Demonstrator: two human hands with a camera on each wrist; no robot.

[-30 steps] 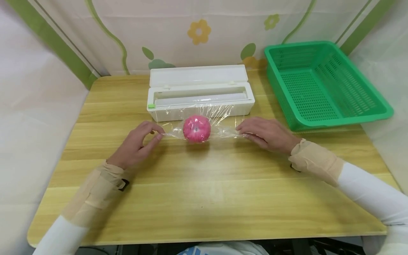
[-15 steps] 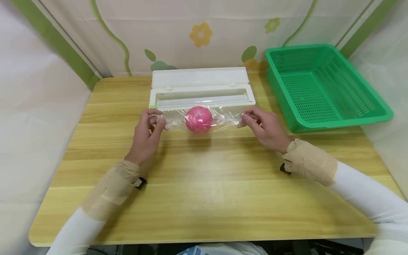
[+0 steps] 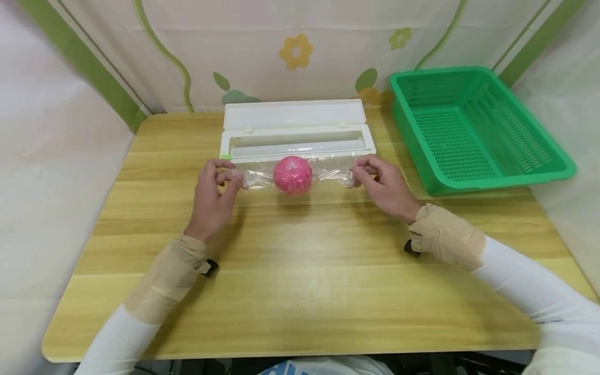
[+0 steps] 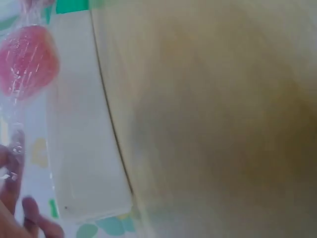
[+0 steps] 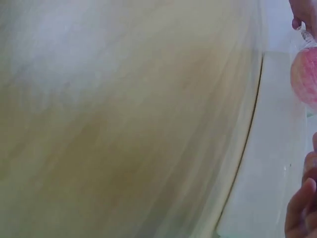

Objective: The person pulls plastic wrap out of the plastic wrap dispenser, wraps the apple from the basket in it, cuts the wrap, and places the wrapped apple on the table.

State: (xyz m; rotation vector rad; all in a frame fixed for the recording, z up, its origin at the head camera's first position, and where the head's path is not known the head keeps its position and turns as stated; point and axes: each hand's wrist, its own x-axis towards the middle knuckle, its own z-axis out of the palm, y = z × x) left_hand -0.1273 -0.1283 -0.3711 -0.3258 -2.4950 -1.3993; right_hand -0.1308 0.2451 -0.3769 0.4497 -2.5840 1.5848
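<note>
A pink, round fruit, apple-like in the wrist views (image 4: 29, 62), is wrapped in clear cling film (image 3: 258, 178). It hangs above the table in front of the white cling film box, its shadow below it. The film is drawn out into gathered ends on both sides. My left hand (image 3: 211, 200) pinches the left end between thumb and fingers. On the right, my right hand (image 3: 385, 188) pinches the other end the same way. In the right wrist view the fruit (image 5: 304, 74) is cut off by the frame edge.
The white cling film box (image 3: 294, 115) lies with its lid folded back and a roll of film (image 3: 300, 148) inside. A green plastic basket (image 3: 478, 182) stands at the back right of the wooden table (image 3: 300, 302). A flowered cloth (image 3: 328, 52) hangs behind.
Both hands have lifted the wrapped fruit up and away toward the box. The film no longer spreads over the box's front and is gathered at both ends. The right hand has shifted slightly left.
</note>
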